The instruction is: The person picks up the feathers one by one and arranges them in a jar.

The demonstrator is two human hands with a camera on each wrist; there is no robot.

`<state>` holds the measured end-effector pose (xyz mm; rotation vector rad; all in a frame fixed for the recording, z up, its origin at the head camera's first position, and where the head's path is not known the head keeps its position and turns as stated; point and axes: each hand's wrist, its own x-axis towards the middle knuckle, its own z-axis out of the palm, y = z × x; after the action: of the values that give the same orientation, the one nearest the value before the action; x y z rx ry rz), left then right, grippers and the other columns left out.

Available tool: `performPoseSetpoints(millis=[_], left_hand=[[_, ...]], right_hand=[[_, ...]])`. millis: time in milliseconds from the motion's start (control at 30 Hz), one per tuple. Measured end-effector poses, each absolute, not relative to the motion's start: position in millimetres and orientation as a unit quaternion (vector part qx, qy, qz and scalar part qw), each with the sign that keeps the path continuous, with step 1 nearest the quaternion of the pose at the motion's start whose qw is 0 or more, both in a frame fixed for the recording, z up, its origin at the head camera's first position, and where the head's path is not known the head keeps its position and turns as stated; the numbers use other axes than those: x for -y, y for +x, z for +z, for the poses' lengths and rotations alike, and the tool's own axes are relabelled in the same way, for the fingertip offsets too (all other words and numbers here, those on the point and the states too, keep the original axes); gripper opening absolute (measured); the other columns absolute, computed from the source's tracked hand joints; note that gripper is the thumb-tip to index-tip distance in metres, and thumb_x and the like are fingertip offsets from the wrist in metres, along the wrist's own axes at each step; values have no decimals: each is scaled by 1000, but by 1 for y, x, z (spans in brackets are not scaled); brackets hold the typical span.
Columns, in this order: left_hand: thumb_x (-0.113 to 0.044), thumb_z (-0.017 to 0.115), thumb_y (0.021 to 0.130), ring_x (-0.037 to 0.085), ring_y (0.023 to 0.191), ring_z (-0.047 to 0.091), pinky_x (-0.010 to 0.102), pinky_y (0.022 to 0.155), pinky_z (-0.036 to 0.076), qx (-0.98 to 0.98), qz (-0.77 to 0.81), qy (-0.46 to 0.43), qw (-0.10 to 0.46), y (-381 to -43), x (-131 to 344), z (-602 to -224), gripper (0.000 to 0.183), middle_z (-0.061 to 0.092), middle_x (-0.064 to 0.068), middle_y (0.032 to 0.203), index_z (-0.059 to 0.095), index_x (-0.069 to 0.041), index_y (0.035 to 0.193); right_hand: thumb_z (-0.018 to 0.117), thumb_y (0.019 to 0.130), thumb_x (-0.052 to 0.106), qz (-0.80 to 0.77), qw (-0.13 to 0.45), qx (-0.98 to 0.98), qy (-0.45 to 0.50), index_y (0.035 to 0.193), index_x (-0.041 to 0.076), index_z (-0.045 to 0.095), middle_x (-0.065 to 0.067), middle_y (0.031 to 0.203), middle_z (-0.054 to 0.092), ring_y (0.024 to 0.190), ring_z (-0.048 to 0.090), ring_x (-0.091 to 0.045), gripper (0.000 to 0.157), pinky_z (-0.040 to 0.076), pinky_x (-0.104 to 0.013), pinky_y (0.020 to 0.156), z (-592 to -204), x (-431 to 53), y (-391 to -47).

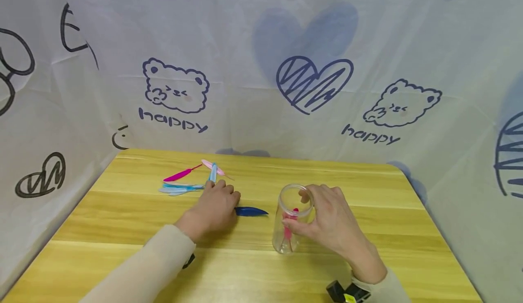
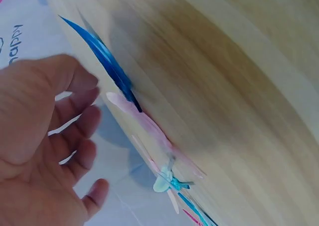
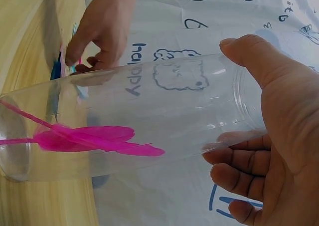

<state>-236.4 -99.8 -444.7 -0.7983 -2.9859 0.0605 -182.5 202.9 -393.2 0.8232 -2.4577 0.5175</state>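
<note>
My right hand point(image 1: 333, 221) grips a clear plastic jar point(image 1: 278, 232) around its open rim, thumb on one side and fingers on the other. Two magenta feathers point(image 3: 89, 138) lean inside the jar, quills toward its bottom. To the left, my left hand point(image 1: 216, 205) hovers low over the table with fingers loosely bent and nothing between them. Beside its fingertips lies a dark blue feather point(image 1: 252, 211). A pale pink feather point(image 2: 144, 123) shows just past the blue one in the left wrist view.
Beyond my left hand lie light blue feathers point(image 1: 180, 188), a magenta feather point(image 1: 177, 175) and a pale pink feather point(image 1: 210, 166). They rest on a wooden table point(image 1: 347, 185). White printed cloth point(image 1: 245, 98) hangs along its back and sides.
</note>
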Motion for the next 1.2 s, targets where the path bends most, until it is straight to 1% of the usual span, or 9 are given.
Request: performPoseSetpoints(millis=[67, 167, 233, 300, 400, 500, 633, 967, 1200], left_hand=[[-18, 65, 97, 23, 88, 46, 45, 83, 34, 962, 22, -269, 45, -237, 100, -444, 4, 60, -2, 90, 67, -16, 95], [-19, 68, 102, 22, 89, 45, 42, 81, 32, 953, 51, -294, 56, -240, 101, -445, 4, 61, -2, 91, 69, -17, 98], [-17, 71, 101, 22, 90, 44, 42, 81, 30, 948, 65, -308, 52, -242, 99, -446, 1, 63, -2, 94, 71, -18, 102], [-16, 75, 99, 22, 91, 44, 43, 82, 30, 944, 79, -318, 46, -245, 97, -445, 7, 64, -1, 97, 71, -18, 105], [-17, 76, 98, 23, 93, 45, 43, 83, 31, 939, 99, -328, 40, -248, 91, -444, 8, 64, -1, 98, 72, -18, 105], [-18, 76, 98, 23, 92, 47, 44, 84, 35, 933, 121, -336, 39, -251, 86, -445, 7, 65, 0, 97, 73, -18, 104], [-19, 76, 97, 23, 93, 49, 44, 85, 37, 931, 139, -336, 38, -254, 84, -448, 9, 68, 1, 100, 74, -18, 106], [-18, 73, 100, 24, 98, 51, 44, 85, 39, 936, 167, -309, -5, -253, 77, -443, 12, 70, 2, 107, 71, -19, 112], [-21, 72, 101, 23, 99, 54, 42, 86, 40, 935, 176, -308, -12, -252, 76, -444, 12, 73, 1, 107, 68, -19, 113]], right_hand=[[64, 84, 84, 190, 249, 900, 302, 110, 9, 65, -1, 96, 71, 84, 61, -16, 80, 41, -36, 79, -393, -203, -182], [66, 83, 82, 191, 249, 900, 303, 111, 8, 65, -1, 96, 71, 85, 62, -17, 79, 41, -36, 79, -392, -203, -181], [67, 82, 82, 191, 247, 901, 302, 111, 8, 65, -1, 96, 70, 85, 62, -17, 79, 41, -36, 79, -392, -203, -181], [67, 82, 83, 190, 243, 903, 300, 110, 8, 65, -1, 95, 70, 84, 61, -17, 79, 41, -36, 79, -391, -202, -181], [65, 82, 84, 189, 238, 906, 296, 110, 9, 65, 0, 94, 69, 83, 59, -16, 81, 41, -36, 79, -390, -203, -181], [62, 82, 86, 191, 236, 906, 294, 110, 9, 64, -1, 94, 69, 82, 58, -15, 81, 41, -36, 79, -390, -203, -181], [63, 82, 85, 195, 235, 906, 294, 110, 10, 64, -1, 94, 69, 82, 57, -15, 80, 40, -36, 79, -390, -203, -181], [67, 81, 83, 193, 238, 905, 295, 109, 10, 64, 0, 93, 69, 81, 58, -14, 79, 40, -35, 79, -390, -203, -182], [68, 82, 82, 195, 242, 902, 299, 109, 10, 64, 0, 93, 69, 81, 58, -14, 77, 41, -36, 79, -392, -203, -183]])
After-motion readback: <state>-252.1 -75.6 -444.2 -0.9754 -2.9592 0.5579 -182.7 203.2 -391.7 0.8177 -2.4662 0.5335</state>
